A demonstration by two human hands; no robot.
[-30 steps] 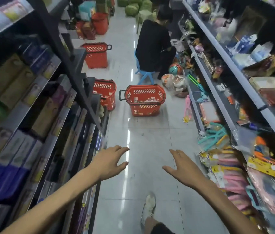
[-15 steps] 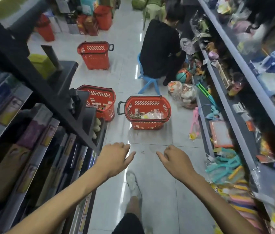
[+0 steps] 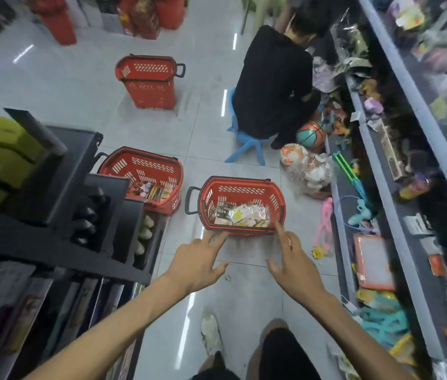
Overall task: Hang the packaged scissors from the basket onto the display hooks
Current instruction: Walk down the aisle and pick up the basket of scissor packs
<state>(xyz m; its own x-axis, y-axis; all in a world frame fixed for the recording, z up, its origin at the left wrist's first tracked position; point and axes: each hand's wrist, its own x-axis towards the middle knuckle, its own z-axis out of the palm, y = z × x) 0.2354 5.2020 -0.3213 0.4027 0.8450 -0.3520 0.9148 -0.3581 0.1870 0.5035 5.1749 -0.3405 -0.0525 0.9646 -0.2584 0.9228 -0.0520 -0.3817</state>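
Note:
A red plastic basket stands on the tiled floor ahead of me, with flat clear packets lying in its bottom. Both my arms reach out over its near rim. My left hand has its fingers spread straight, the tips at the basket's near left corner. My right hand is likewise spread, its forefinger over the near right rim. Neither hand holds anything. The racks on the right carry hanging packets, blurred.
A second red basket with small goods sits left of the first, a third stands farther back. A person in black sits on a blue stool by the right shelf. Dark shelving lines the left; toys spill along the right.
I have walked forward down the aisle, so the basket is now close below me. Both hands went from loosely curled to spread and now reach its near rim.

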